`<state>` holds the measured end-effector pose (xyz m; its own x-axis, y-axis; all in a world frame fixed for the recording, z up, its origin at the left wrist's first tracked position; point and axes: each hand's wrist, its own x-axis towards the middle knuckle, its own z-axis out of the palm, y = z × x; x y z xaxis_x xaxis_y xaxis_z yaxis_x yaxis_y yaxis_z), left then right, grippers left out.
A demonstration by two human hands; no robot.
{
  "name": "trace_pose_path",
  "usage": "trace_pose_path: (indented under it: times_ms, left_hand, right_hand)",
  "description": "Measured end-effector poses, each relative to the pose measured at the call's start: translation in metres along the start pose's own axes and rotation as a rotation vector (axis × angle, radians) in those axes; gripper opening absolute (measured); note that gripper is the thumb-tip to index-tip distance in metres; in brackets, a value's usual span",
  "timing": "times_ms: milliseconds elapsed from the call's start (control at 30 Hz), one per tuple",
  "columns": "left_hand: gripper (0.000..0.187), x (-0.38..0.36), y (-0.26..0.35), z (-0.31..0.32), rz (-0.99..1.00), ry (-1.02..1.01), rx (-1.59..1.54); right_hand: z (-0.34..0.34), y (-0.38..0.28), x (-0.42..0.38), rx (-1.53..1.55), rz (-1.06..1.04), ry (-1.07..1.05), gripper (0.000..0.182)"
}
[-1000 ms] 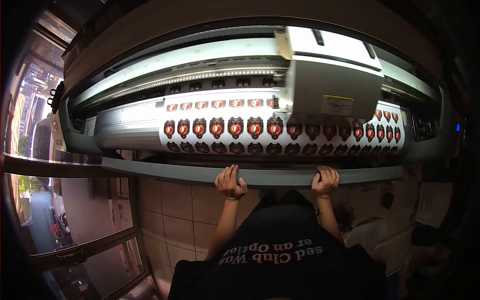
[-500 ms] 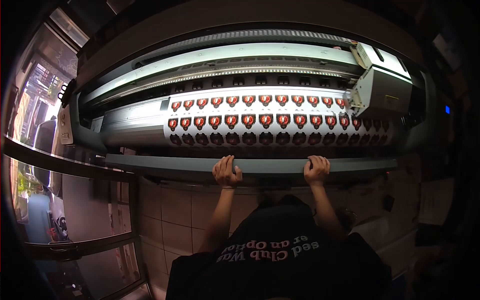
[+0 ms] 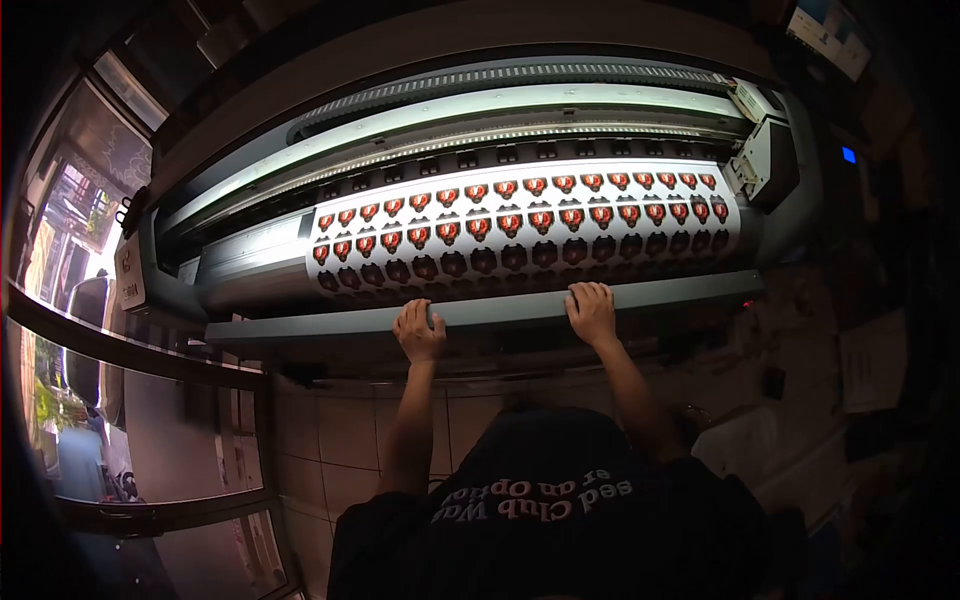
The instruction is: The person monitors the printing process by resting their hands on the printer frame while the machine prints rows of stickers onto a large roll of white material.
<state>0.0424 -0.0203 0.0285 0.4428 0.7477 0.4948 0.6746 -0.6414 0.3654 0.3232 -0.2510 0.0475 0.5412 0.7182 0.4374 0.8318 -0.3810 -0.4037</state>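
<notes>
A wide-format printer stretches across in front of me. White printed media lies over its sloping front, covered in rows of red-and-black emblems; the lowest row sits in shadow. Along the machine's near side runs a long grey bar. My left hand grips this bar left of its middle, fingers curled over the top. Farther right, my right hand grips the same bar in a similar way. The undersides of both hands are hidden. At the printer's right end is the print carriage.
Glass-paned doors stand at the left, with daylight behind them. A tiled floor lies below the bar. A lit monitor is at the upper right, and a small blue light glows beneath it.
The print carriage has moved to the right end, uncovering more of the printed media. My view has shifted and tilted, bringing the monitor into sight. Both hands remain on the bar.
</notes>
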Motion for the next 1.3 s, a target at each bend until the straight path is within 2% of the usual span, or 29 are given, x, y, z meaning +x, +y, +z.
trace_pose_path:
  times_ms: [67,200,267,300,367,467,567,800,833,900,1067,1133,1167,1267,1300]
  left_hand:
    - [0.037,0.002,0.001,0.002,-0.033,-0.028,0.001]
    - [0.033,0.015,0.012,0.004,-0.084,-0.05,0.073]
    - [0.029,0.025,0.012,0.007,-0.08,-0.18,0.246]
    - [0.03,0.028,0.011,0.008,-0.016,-0.129,0.279]
    - [0.03,0.035,0.008,0.008,0.006,-0.205,0.294]
    - [0.028,0.043,0.0,0.008,-0.007,-0.259,0.197]
    - [0.026,0.041,-0.004,0.005,-0.033,-0.203,0.055]
    - [0.023,0.042,-0.005,0.01,-0.038,-0.175,-0.001]
    - [0.025,0.04,-0.006,0.012,-0.029,-0.131,-0.02]
    - [0.026,0.044,0.01,-0.01,-0.082,-0.202,0.002]
    - [0.031,0.041,0.001,-0.001,-0.049,-0.201,-0.014]
    - [0.041,0.047,-0.001,-0.003,-0.019,-0.411,0.077]
    - [0.05,0.048,0.001,-0.005,0.03,-0.432,0.081]
    - [0.06,0.054,0.003,-0.004,0.151,-0.308,0.083]
    - [0.063,0.059,0.002,-0.006,0.076,-0.516,0.107]
  right_hand:
    - [-0.005,0.006,0.001,0.066,-0.057,-0.018,0.032]
    - [-0.017,0.022,0.007,0.079,-0.04,-0.09,0.038]
    - [-0.021,0.032,0.011,0.025,-0.081,-0.119,0.04]
    - [-0.027,0.033,0.013,-0.029,-0.071,-0.153,0.043]
    - [-0.032,0.05,0.022,-0.109,0.044,-0.273,0.046]
    - [-0.037,0.063,0.021,-0.149,0.025,-0.257,0.049]
    - [-0.033,0.059,0.016,-0.161,0.051,-0.198,0.049]
    - [-0.036,0.056,0.02,-0.216,0.118,-0.302,0.051]
    - [-0.038,0.056,0.02,-0.224,0.106,-0.331,0.051]
    - [-0.039,0.053,0.022,-0.231,0.126,-0.341,0.052]
    - [-0.04,0.051,0.021,-0.229,0.139,-0.288,0.049]
    - [-0.041,0.051,0.022,-0.211,0.135,-0.295,0.046]
    - [-0.04,0.051,0.023,-0.207,0.143,-0.284,0.046]
    - [-0.041,0.056,0.024,-0.224,0.116,-0.336,0.045]
    - [-0.04,0.057,0.024,-0.205,0.106,-0.334,0.045]
